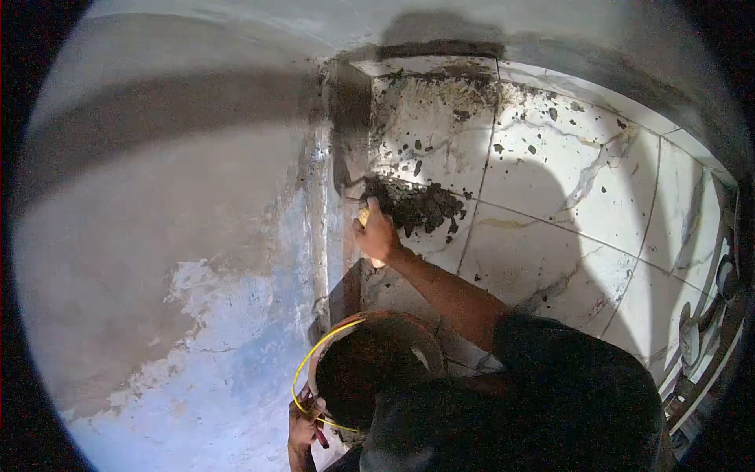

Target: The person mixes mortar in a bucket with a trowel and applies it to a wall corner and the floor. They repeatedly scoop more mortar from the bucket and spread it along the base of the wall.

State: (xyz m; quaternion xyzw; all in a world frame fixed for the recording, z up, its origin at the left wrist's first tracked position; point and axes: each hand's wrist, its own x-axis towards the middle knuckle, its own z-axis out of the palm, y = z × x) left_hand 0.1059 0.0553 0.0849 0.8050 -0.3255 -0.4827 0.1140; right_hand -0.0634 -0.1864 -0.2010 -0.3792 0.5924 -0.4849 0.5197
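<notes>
Yellow-handled tool [363, 215] in right hand [378, 235], bucket [387, 315] in left hand [303, 425].

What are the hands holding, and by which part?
Right hand grips a tool by its yellow handle. Left hand holds the dark bucket at its rim.

Plastered wall [157, 236] on the left, tiled surface [566, 197] on the right, meeting along a seam up the middle. Heap of mortar [417, 206] on the tiles just right of that seam, smaller clumps scattered above and around it. Right hand [376, 234] at the heap's left edge, wrapped around a tool handle [363, 214]. Below, nearer the body, a bucket [377, 370] beside the seam. Left hand [303, 425] at the bucket's lower left rim, gripping its wire handle [314, 358].
</notes>
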